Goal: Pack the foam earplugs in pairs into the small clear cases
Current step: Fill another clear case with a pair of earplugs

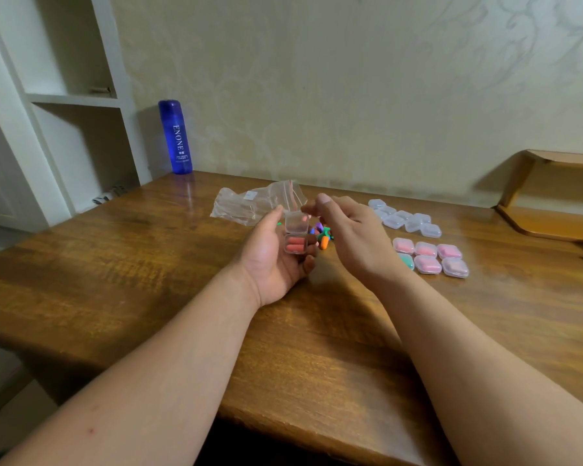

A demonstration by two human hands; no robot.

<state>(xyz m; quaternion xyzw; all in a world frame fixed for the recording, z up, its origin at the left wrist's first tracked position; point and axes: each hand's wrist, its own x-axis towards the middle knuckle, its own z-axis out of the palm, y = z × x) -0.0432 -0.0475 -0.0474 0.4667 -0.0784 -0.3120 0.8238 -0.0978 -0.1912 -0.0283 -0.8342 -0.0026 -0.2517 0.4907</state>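
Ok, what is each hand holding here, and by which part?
The left hand cradles the open clear case by its base, on curled fingers. The right hand has fingertips at the raised lid; whether it grips cannot be told.

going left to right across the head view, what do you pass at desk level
bottle → bag → open case in left hand → right hand → filled cases → shelf
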